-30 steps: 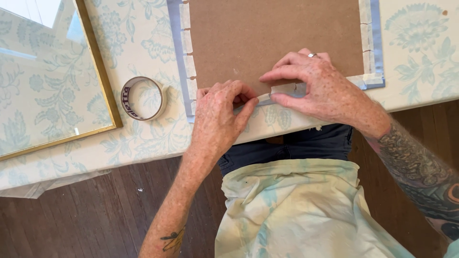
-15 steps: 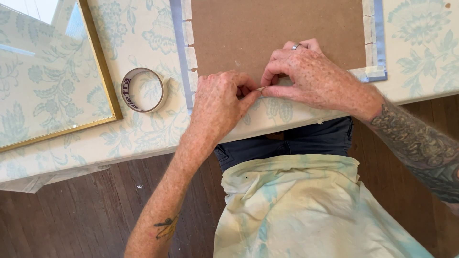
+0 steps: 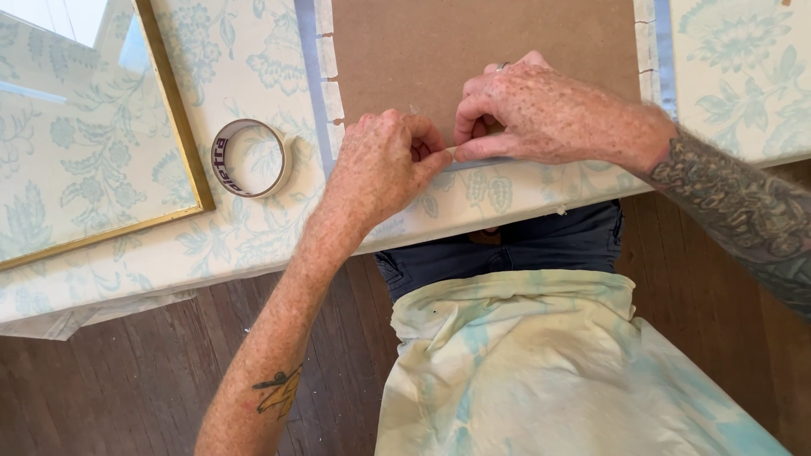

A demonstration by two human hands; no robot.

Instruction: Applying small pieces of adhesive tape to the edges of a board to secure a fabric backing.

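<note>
A brown backing board (image 3: 481, 51) lies on a table covered in a pale floral cloth (image 3: 245, 228). Strips of pale tape and a blue border run along its left and right sides. My left hand (image 3: 380, 165) and my right hand (image 3: 549, 114) meet at the board's near edge. Both pinch a thin strip of pale tape (image 3: 456, 154) against that edge, thumbs and forefingers almost touching. The right hand wears a ring. How far the strip runs under the hands is hidden.
A roll of tape (image 3: 249, 158) lies flat on the cloth left of the board. A gold-framed glass pane (image 3: 182, 143) rests at the far left. The table's front edge runs just below the hands, with a dark wooden floor (image 3: 127, 388) beneath.
Both hands have drawn closer together at the board's near edge. The right hand slid left and curled its fingers, now pinching the tape strip beside the left hand.
</note>
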